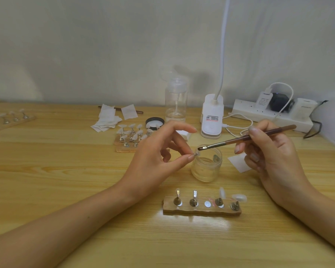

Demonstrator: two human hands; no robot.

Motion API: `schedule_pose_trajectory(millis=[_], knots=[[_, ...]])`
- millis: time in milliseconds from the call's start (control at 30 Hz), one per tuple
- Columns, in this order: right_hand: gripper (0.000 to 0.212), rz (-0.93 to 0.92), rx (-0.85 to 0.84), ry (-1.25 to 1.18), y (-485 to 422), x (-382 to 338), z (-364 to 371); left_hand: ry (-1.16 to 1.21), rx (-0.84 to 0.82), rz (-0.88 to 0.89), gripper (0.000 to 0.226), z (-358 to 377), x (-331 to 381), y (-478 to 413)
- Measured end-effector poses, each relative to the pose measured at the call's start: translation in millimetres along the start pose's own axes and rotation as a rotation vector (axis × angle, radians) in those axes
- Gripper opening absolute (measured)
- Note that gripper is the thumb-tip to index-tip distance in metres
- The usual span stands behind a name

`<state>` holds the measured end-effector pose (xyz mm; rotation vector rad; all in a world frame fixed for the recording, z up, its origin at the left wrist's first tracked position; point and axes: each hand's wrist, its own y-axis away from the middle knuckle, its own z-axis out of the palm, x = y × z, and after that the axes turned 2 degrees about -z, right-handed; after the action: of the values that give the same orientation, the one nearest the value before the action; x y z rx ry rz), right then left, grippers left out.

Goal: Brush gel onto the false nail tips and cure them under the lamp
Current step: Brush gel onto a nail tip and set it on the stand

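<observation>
- The work looks to be in the brushing step, judged from the left hand [159, 157] pinching a small piece [196, 154], seemingly a nail tip, though it is too small to be sure, between thumb and forefinger. The other fingers are spread loosely.
- The right hand [269, 151] grips the brush [240, 139] like a pen. Its bristles sit just beside the pinched piece, over the mouth of the open glass jar [206, 167] — whether they touch the piece cannot be told.
- On the near wooden holder [201, 210] stand four small posts. The two on the right carry nail tips [239, 198], the two on the left look bare, and the middle spot is vacant, so that post is probably the one in hand.
- Farther off to the left, a second holder [124, 148] is crowded with tips. Whether those are coated or cured cannot be seen.
- The white lamp [212, 117] stands at the far side, well apart from both hands — curing of this piece is, by my reckoning, not yet done.
- A third holder [8, 122] lies far left.
</observation>
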<state>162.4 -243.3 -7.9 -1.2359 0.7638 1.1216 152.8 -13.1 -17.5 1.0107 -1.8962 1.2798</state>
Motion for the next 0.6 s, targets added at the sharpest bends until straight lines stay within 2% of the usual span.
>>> schedule_pose_trajectory(millis=[167, 333, 500, 600], knots=[[0.02, 0.035, 0.013, 0.035, -0.3, 0.9, 0.4, -0.001, -0.002, 0.006, 0.039, -0.4, -0.4, 0.1], [0.017, -0.012, -0.021, 0.011, 1.5, -0.3, 0.1, 0.001, -0.003, 0.004, 0.039, 0.0, -0.2, -0.1], [0.019, 0.021, 0.031, 0.019, 0.5, -0.8, -0.4, 0.007, -0.004, 0.001, 0.039, -0.2, -0.4, -0.1], [0.016, -0.012, -0.008, 0.006, 1.7, -2.0, 0.4, 0.006, -0.006, -0.003, 0.039, 0.0, -0.4, 0.4]])
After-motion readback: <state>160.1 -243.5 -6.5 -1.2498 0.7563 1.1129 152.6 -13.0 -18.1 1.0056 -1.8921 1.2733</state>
